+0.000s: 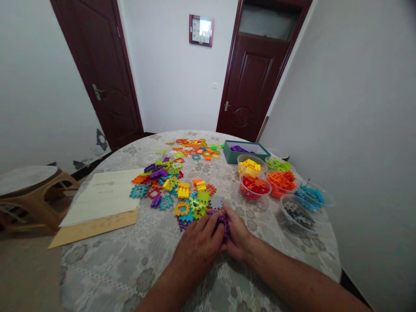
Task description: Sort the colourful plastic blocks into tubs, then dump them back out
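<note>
Both my hands meet low over the near middle of the table, closed around purple interlocking plastic pieces (225, 226). My left hand (199, 240) covers them from the left with its fingers curled over the top. From the right, my right hand (238, 236) cups them, thumb and fingers around the outer side. How many purple pieces there are I cannot tell, as my fingers hide part of them. Just beyond my hands lie a grey piece (216, 203) and a heap of green, yellow, blue and purple notched pieces (199, 204).
On the right stand clear tubs of yellow (251, 165), red (255, 185), orange (281, 180), blue (310, 196) and grey pieces (297, 213). Behind them is a green box (230, 155) with purple pieces. More loose pieces (195, 148) lie at the back. White paper (97, 195) lies left.
</note>
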A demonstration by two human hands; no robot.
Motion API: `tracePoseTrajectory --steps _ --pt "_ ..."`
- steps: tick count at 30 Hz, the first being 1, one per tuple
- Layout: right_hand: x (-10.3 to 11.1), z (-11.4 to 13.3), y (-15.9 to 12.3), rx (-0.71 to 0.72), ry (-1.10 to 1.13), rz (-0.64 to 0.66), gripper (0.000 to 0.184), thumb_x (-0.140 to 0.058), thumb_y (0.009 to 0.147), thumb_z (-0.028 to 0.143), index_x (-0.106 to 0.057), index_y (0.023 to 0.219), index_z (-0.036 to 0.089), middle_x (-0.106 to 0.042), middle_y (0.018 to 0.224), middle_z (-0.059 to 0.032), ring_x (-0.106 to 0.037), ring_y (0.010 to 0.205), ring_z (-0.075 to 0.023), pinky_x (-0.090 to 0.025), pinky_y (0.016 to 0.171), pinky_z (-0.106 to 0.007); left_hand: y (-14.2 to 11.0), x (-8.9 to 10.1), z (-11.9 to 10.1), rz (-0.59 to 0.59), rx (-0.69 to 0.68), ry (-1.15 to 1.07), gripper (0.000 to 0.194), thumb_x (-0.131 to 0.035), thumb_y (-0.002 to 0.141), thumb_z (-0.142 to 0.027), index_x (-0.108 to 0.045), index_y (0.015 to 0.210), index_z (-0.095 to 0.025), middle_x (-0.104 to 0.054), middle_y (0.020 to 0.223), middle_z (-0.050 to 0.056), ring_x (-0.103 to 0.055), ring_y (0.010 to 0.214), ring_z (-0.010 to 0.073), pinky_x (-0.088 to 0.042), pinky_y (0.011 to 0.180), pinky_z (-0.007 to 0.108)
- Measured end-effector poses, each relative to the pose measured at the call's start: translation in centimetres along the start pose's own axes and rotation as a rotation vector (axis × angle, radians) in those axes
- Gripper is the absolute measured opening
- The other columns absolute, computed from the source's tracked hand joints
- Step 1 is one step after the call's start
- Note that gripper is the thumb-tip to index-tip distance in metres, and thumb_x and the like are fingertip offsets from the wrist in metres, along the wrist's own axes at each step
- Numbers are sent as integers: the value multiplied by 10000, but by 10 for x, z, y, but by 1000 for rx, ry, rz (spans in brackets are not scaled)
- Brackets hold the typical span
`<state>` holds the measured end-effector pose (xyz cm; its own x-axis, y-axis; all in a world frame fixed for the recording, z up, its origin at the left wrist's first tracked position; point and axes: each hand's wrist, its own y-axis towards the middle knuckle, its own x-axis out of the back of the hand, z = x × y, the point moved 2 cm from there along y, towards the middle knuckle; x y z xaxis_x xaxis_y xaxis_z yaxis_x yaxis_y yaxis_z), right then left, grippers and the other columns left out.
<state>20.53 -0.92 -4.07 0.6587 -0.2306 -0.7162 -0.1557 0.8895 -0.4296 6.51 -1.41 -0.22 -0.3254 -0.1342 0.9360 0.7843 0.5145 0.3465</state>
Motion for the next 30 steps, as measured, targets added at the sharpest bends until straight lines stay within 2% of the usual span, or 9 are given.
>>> tracePoseTrajectory --steps 5,10,13,17,22,26,28,30 --pt "-3 -3 0 14 -21 79 451 -682 902 636 -734 945 190 -782 859 -72 -763 909 -258 -598 837 -372 -2 0 -1 -25 52 34 391 -589 995 -214 -608 1384 -190 -612 1516 149 -609 1336 356 -575 987 514" --pt "-4 -6 -2 64 -34 3 485 -735 854 649 -740 1025 195 -786 892 -64 -758 988 -267 -586 906 -386 -1 2 -5 -49 76 -39 540 -730 925 -421 -602 1390 -179 -611 1508 179 -604 1330 395 -576 992 559" --pt "-7 -7 -4 106 -43 -3 503 -789 804 645 -743 1038 202 -790 915 -59 -749 1040 -276 -577 945 -396 0 3 -7 -61 97 -35 483 -714 946 -387 -614 1369 -177 -644 1465 185 -639 1290 377 -589 980 550" --pt "-13 -9 -8 84 -32 48 493 -829 769 623 -756 1024 207 -795 942 -64 -732 1095 -285 -569 971 -410 -1 3 -6 -87 109 -45 454 -636 977 -328 -600 1397 -160 -610 1510 195 -609 1353 375 -570 1043 546" --pt "-17 -9 -7 191 -80 79 357 -868 780 448 -782 1014 192 -803 1035 -70 -720 1120 -261 -550 1003 -363 -5 -8 -1 -149 91 -75 472 -563 989 -236 -545 1449 -132 -590 1530 211 -548 1442 365 -527 1131 550" --pt "-10 -7 -2 180 -67 62 298 -862 787 376 -779 1010 195 -802 1030 -63 -732 1083 -254 -567 966 -358 -8 -21 2 -217 117 -170 569 -570 954 -157 -443 1509 -136 -584 1537 201 -520 1474 325 -503 1183 537" --pt "-8 -4 -1 180 -62 63 310 -865 779 327 -774 1041 191 -799 1042 -62 -735 1062 -242 -568 956 -346 -8 -22 2 -233 134 -206 575 -583 944 -146 -437 1500 -153 -584 1536 193 -527 1468 314 -500 1192 533" --pt "-8 0 -3 198 -85 79 333 -871 760 273 -769 1065 187 -794 1055 -59 -734 1041 -226 -565 952 -325 -7 -16 2 -229 137 -228 515 -607 936 -145 -495 1437 -184 -592 1528 176 -535 1460 314 -502 1191 536"
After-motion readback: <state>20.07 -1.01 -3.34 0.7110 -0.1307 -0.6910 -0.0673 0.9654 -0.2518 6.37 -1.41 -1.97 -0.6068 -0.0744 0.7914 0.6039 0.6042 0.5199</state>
